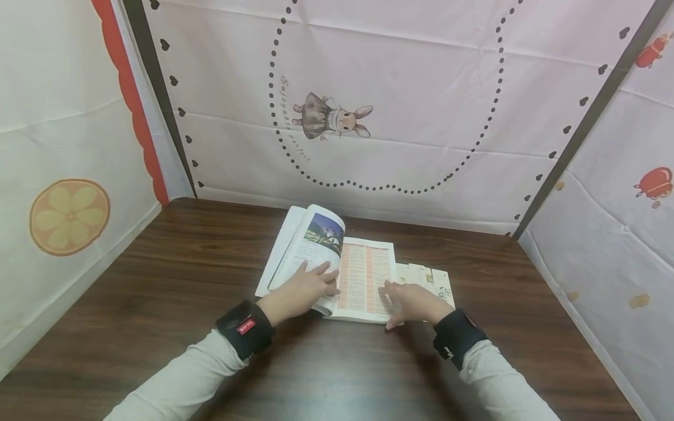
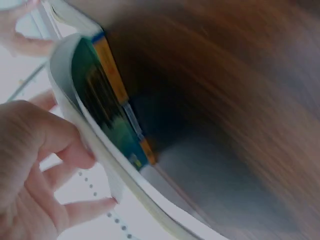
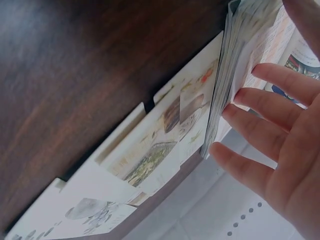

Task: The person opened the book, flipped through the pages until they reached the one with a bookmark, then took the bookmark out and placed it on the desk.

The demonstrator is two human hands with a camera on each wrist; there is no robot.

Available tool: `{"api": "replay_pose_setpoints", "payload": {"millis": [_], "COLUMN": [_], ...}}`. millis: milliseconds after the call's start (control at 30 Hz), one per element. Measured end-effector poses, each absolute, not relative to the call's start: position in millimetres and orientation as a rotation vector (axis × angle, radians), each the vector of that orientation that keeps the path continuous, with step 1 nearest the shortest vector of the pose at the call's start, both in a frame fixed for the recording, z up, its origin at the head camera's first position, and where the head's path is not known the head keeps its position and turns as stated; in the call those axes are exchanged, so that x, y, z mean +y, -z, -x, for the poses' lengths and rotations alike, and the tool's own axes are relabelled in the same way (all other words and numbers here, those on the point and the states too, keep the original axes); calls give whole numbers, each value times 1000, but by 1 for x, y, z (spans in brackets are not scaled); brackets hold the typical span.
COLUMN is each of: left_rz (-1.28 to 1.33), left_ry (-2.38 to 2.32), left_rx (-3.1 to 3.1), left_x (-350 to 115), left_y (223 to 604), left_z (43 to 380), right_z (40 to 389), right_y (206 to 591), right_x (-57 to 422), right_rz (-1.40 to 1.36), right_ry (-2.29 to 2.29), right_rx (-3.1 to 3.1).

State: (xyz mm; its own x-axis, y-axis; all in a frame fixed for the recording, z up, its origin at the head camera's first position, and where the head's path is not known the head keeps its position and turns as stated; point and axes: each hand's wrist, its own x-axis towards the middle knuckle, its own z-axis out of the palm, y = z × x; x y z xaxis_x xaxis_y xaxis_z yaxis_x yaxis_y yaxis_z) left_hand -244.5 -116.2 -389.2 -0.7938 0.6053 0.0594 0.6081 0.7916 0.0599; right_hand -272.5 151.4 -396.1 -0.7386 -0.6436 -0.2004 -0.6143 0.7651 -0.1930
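A thick book [image 1: 364,280] lies spread on the table, its left pages [image 1: 295,251] arching up beside a flatter right page of orange-striped text. My left hand [image 1: 304,287] rests on the raised left pages, fingers spread toward the middle of the book. In the left wrist view, those pages curve up beside my left hand [image 2: 30,155]. My right hand [image 1: 416,302] is at the right page's outer edge; in the right wrist view the fingers [image 3: 255,127] extend loosely over the page edges. Cream printed cards [image 3: 150,155] lie beside the book, partly under my right hand.
The dark wood table [image 1: 326,374] extends around the book. A pale cloth with a rabbit print [image 1: 337,117] hangs behind it, and printed cloths [image 1: 68,140] stand on both sides.
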Motion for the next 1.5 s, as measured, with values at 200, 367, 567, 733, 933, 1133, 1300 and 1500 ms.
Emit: {"api": "replay_pose_setpoints", "payload": {"millis": [200, 367, 567, 733, 933, 1133, 1300, 1500], "left_rz": [817, 815, 796, 764, 701, 640, 629, 560], "left_ry": [175, 272, 289, 279, 284, 146, 29, 27], "left_rx": [-2944, -2903, -2896, -2926, -3018, -3021, -2916, -2843], "left_x": [-109, -109, -106, -101, -95, -85, -74, -67], "left_y": [390, 395, 397, 396, 393, 395, 397, 401], "left_z": [241, 243, 243, 244, 246, 242, 238, 237], "right_z": [277, 279, 281, 281, 277, 271, 267, 263], "right_y": [391, 386, 386, 386, 375, 360, 353, 353], "right_x": [153, 157, 162, 161, 154, 143, 133, 125], "right_rz": [927, 895, 1024, 1103, 1271, 1659, 2000, 2175], "right_ry": [240, 297, 370, 329, 331, 471, 437, 362], "right_rx": [2622, 2610, 2670, 2791, 2988, 3093, 3141, 3169]}}
